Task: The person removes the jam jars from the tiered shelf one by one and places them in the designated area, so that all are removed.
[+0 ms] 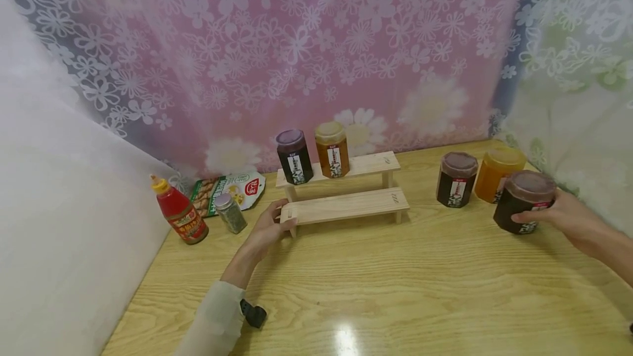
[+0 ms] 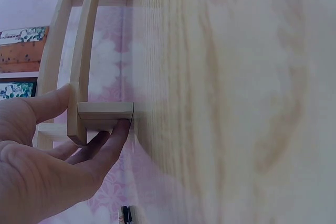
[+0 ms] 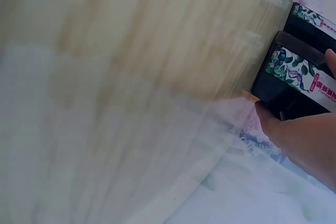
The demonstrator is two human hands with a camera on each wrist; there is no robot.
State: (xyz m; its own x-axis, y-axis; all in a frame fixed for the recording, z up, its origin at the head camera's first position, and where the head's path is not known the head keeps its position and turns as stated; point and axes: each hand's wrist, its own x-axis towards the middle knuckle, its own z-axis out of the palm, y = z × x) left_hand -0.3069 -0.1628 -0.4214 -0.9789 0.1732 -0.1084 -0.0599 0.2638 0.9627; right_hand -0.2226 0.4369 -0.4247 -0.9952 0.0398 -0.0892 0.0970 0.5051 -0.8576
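Your right hand (image 1: 561, 214), in the head view, curls around a dark jar (image 1: 516, 202), an amber jar (image 1: 490, 180) just behind; your left hand (image 1: 269, 224) holds a wooden rack (image 1: 341, 206) by its end, a shaker (image 1: 232, 216) to that hand's left. Left wrist view: your left hand clasps that end. Right wrist view: your right hand clamps the dark jar, a second dark jar (image 3: 316, 24) beyond.
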